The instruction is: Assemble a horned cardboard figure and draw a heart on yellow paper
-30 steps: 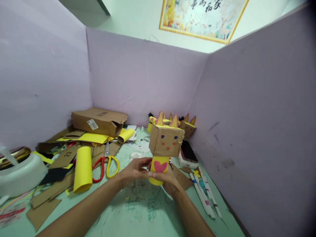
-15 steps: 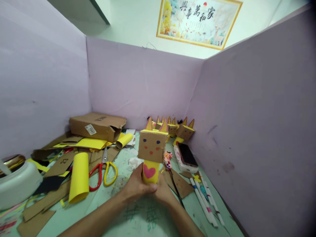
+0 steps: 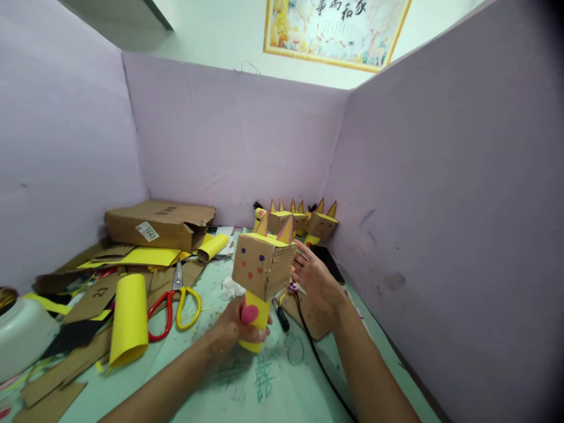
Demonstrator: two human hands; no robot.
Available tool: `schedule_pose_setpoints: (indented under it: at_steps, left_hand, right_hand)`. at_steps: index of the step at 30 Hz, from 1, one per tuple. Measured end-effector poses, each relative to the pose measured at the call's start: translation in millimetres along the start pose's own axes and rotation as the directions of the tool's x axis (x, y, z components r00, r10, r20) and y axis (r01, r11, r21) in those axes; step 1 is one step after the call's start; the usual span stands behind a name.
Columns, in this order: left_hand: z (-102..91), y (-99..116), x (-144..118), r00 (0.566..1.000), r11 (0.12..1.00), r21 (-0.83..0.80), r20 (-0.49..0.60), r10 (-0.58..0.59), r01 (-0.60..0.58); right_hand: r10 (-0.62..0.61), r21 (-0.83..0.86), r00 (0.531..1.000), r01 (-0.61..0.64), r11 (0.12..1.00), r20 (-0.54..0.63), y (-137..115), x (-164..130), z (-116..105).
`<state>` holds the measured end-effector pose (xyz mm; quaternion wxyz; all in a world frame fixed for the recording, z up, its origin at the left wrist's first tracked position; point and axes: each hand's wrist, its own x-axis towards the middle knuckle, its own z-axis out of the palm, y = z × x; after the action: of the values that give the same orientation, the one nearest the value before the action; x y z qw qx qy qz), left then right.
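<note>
A cardboard cat figure [image 3: 254,270], with a box head, pointed ears, a drawn face and a yellow tube body bearing a pink heart, stands tilted in the middle. My left hand [image 3: 233,324] is wrapped round its yellow body. To the right of the box head, my right hand [image 3: 322,286] has its fingers stretched out, close to the head's side; I cannot tell whether the fingertips touch it. Behind that hand a small colourful patterned thing is mostly hidden, and a black cable [image 3: 315,352] runs from there towards me.
Several similar figures [image 3: 321,225] stand in the back corner. On the left lie scissors [image 3: 177,282], a yellow paper tube [image 3: 129,317], cardboard scraps and a cardboard box [image 3: 158,220]. A white pot [image 3: 26,335] is at the left edge. A dark phone [image 3: 328,261] lies behind my right hand.
My right hand has let go of the figure's body and moved up and right beside its head. The figure has turned, showing its right side, and my view has shifted slightly.
</note>
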<state>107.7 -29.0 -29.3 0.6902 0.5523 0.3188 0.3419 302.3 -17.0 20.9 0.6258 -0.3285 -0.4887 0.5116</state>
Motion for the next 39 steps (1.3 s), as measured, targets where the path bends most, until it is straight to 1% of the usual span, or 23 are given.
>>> schedule_pose_setpoints:
  at_steps: [4, 6, 9, 15, 18, 21, 26, 31, 35, 39]
  left_hand:
    - [6.2, -3.1, -1.9, 0.999, 1.0, -0.004, 0.036, -0.009, 0.009]
    - [7.2, -2.9, -2.3, 0.999, 1.0, -0.005, 0.041, -0.014, 0.015]
    - [7.7, -2.2, -3.3, 0.999, 1.0, -0.02, 0.042, 0.003, -0.003]
    - [10.3, -3.8, -5.4, 0.997, 0.992, -0.119, 0.055, 0.056, -0.05]
    - [10.1, -5.7, -4.3, 0.996, 0.985, -0.156, 0.042, 0.078, -0.071]
    - [8.8, -6.9, -3.1, 0.995, 0.982, -0.162, 0.024, 0.1, -0.095]
    - [8.3, -8.5, -2.6, 0.992, 0.985, -0.119, -0.011, 0.128, -0.129]
    - [10.5, -9.8, -3.6, 0.986, 0.985, -0.064, -0.056, 0.158, -0.162]
    - [11.4, -11.1, -4.4, 0.981, 0.985, -0.02, -0.096, 0.168, -0.17]
    - [11.3, -11.7, -4.9, 0.978, 0.986, 0.021, -0.123, 0.166, -0.165]
  right_hand:
    - [0.035, 0.0, 0.996, -0.036, 0.999, 0.082, 2.8, 7.1, 16.2]
    - [0.058, -0.003, 0.992, -0.058, 0.998, 0.115, 8.3, 5.7, 18.5]
    - [0.086, -0.017, 0.986, -0.085, 0.996, 0.142, 14.4, 2.4, 15.6]
    - [0.14, -0.079, 0.984, -0.131, 0.988, 0.112, 19.9, -3.6, 13.4]
    - [0.116, -0.093, 0.988, -0.107, 0.99, 0.101, 22.1, -6.0, 16.7]
    - [0.086, -0.105, 0.989, -0.074, 0.992, 0.121, 23.1, -7.5, 20.3]
    - [0.053, -0.094, 0.99, -0.041, 0.995, 0.128, 24.6, -8.9, 18.1]
    - [0.04, -0.073, 0.994, -0.033, 0.997, 0.097, 27.2, -10.3, 12.7]
    - [0.04, -0.099, 0.996, -0.032, 0.995, 0.082, 27.6, -12.4, 13.7]
    - [0.02, -0.14, 0.999, -0.014, 0.99, 0.044, 29.1, -12.2, 12.9]
